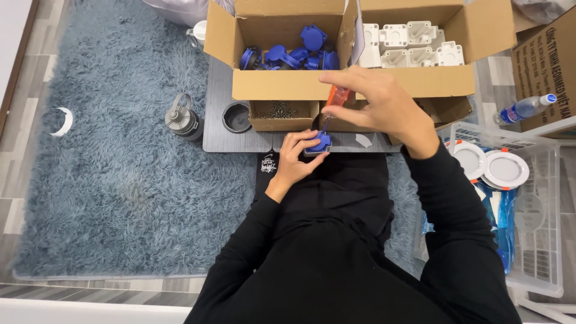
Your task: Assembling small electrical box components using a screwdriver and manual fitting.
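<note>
Rug: a shaggy grey-blue pile rug (pixel 120 168) spreads out to the left of both hands and under the work; soft, of no help as a firm support.
Bench: a low dark grey board bench (pixel 219 129) lies just ahead of the hands and carries the boxes.
Far boxes: beyond the hands, a brown cardboard box of blue plastic covers (pixel 288 55) stands beside a brown cardboard box of white moulded plastic housings (pixel 411 45) (both open-topped).
Near box: a small brown cardboard tray of dark metal screws (pixel 281 111) sits just past the left hand.
Right-side things: white round plastic discs with orange clips (pixel 489 165) rest in a clear plastic crate, off to the right of the right hand.
Left-side things: a grey lidded drinking bottle (pixel 182 119) stands well left of the left hand.
Right hand (pixel 381 105): fingers curled and pinching the handle of an orange-handled screwdriver (pixel 334 101), its tip pointing down at the work piece.
Left hand (pixel 298 157): fingers closed round the small blue plastic cover (pixel 320 143), pressing it against the bench's near edge.
Handling: I judge the cover light, stiff and rather smooth, so it could twist under the driver; hold it by its outer edges, clear of the tip. The screws are tiny and easily dropped into the rug.
</note>
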